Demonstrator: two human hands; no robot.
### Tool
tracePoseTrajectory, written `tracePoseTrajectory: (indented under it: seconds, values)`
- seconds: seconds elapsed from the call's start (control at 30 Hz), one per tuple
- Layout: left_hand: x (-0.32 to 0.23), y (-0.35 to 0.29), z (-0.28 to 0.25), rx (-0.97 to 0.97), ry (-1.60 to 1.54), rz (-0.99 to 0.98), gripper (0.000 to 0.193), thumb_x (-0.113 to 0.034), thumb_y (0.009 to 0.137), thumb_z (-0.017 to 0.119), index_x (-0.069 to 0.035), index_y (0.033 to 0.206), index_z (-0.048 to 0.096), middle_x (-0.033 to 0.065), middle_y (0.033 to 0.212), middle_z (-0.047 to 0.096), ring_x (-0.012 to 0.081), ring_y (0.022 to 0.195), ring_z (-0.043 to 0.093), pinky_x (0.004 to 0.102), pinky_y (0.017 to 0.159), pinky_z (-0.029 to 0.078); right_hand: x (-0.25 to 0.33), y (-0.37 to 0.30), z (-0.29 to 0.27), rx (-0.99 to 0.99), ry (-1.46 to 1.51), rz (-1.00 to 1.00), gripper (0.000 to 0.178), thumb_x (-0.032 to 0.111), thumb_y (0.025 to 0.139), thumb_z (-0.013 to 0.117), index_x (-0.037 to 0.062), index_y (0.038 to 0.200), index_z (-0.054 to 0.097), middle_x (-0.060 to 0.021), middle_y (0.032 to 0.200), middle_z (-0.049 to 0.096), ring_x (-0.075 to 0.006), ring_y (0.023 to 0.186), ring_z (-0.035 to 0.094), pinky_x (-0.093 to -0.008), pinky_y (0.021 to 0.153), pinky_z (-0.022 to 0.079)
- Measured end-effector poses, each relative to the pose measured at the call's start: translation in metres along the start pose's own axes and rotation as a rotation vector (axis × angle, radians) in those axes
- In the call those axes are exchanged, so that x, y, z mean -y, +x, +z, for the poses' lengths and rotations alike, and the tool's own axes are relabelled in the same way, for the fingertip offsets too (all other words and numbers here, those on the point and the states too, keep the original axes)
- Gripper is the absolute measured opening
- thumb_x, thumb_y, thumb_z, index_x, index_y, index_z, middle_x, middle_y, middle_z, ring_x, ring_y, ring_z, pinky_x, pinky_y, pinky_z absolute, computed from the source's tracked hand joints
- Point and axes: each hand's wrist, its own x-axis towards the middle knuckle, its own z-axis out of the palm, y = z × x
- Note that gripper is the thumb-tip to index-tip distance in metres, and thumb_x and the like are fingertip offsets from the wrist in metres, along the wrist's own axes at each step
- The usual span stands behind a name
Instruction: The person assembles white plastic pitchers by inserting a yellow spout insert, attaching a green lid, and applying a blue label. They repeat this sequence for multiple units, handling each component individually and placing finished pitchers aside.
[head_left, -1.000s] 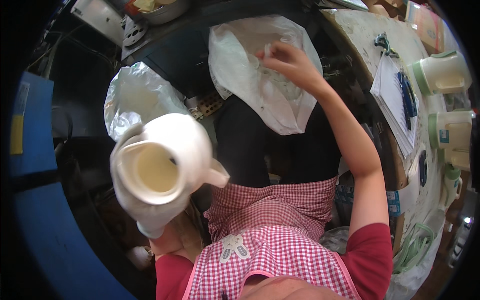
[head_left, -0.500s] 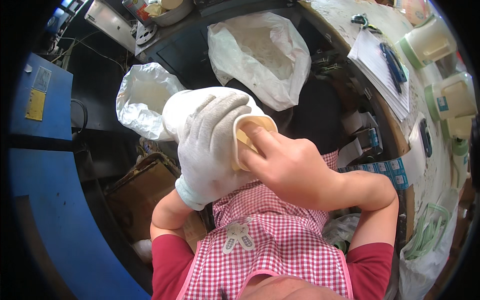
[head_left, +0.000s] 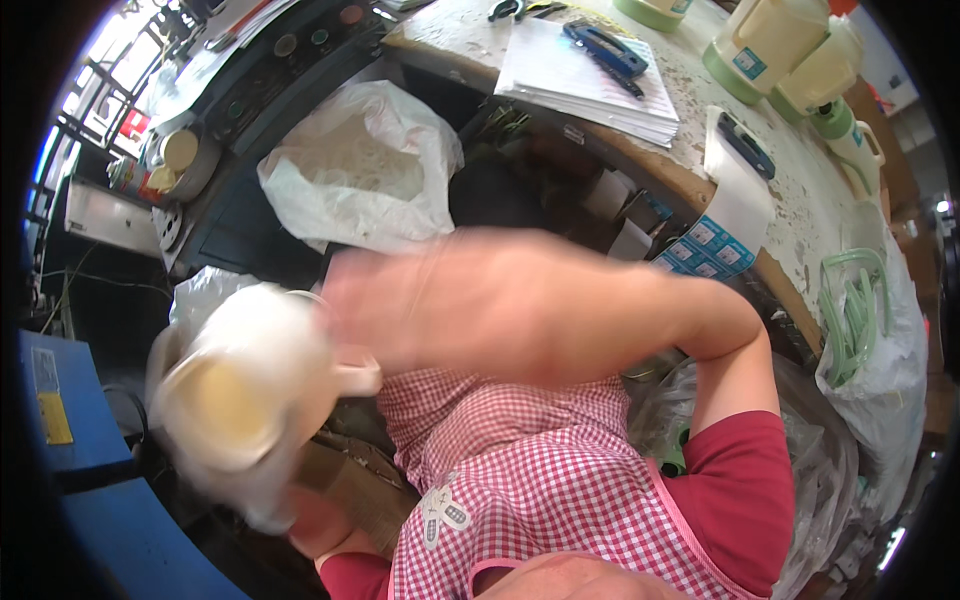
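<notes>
A cream-white plastic jug (head_left: pixel 265 330) is at the left in front of me, blurred by motion. Its wide mouth faces toward me, and a loop-like part sticks out on its right side. My left hand (head_left: pixel 235 492), in a pale work glove, is wrapped round the jug from below and behind; the jug hides most of its fingers. Bare and strongly smeared, my right hand (head_left: pixel 385 305) reaches across from the right to the jug's right side. Its fingers are too blurred to show whether they grip the jug.
A white bag (head_left: pixel 415 200) of pale translucent pieces stands ahead, with another bag (head_left: pixel 205 290) behind the jug. On the worn bench (head_left: pixel 450 45) at right are paper sheets (head_left: pixel 540 75), a blue cutter (head_left: pixel 605 50), a label strip (head_left: pixel 710 245) and several finished-looking jugs (head_left: pixel 750 50). A blue cabinet (head_left: pixel 75 400) borders the left.
The jug has swung left and down toward me, and my gloved left hand has moved with it. My right hand has come out of the jug's mouth. The whole view has turned rightward.
</notes>
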Motion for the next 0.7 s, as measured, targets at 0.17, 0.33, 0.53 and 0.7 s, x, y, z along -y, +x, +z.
tracePoseTrajectory:
  seconds: [0.17,0.33,0.53,0.7]
  values:
    - [-0.008,0.022,0.019,-0.305,0.397,0.336,0.076,-0.052,0.098,0.059,-0.003,0.154,0.042,0.0166,0.150,0.054,0.0295,0.138,0.054,0.0447,0.116,0.044,-0.153,-0.106,-0.144,-0.146,-0.909,0.900,0.024,0.023,0.098,0.068,0.0027,0.108,0.075,-0.0165,0.104,0.075,-0.0334,0.097,0.072,-0.0434,0.084,0.058]
    - [0.022,0.083,0.004,0.126,0.507,0.252,0.061,-0.053,0.105,0.053,-0.006,0.144,0.054,0.0179,0.150,0.056,0.0297,0.142,0.051,0.0417,0.119,0.039,-0.213,-0.151,-0.142,0.139,-1.264,0.996,0.023,0.019,0.096,0.065,0.0013,0.111,0.069,-0.0187,0.104,0.072,-0.0360,0.096,0.071,-0.0475,0.082,0.056]
    - [0.139,0.131,0.009,0.265,-0.235,-0.099,0.038,-0.035,0.095,0.075,0.001,0.086,0.067,0.0066,0.088,0.069,0.0248,0.113,0.068,0.0349,0.107,0.043,-0.226,-0.160,-0.151,-0.177,-0.981,1.186,0.030,0.027,0.096,0.061,0.0029,0.113,0.064,-0.0185,0.113,0.073,-0.0379,0.103,0.070,-0.0514,0.088,0.054]
    - [0.121,0.196,0.089,0.425,0.608,-0.355,0.032,-0.032,0.094,0.076,-0.003,0.081,0.073,0.0093,0.078,0.071,0.0331,0.103,0.072,0.0273,0.092,0.046,-0.213,-0.131,-0.132,-0.140,-0.985,1.506,0.065,0.029,0.092,0.074,0.0140,0.152,0.052,-0.0298,0.133,0.064,-0.0343,0.118,0.070,-0.0457,0.106,0.051]
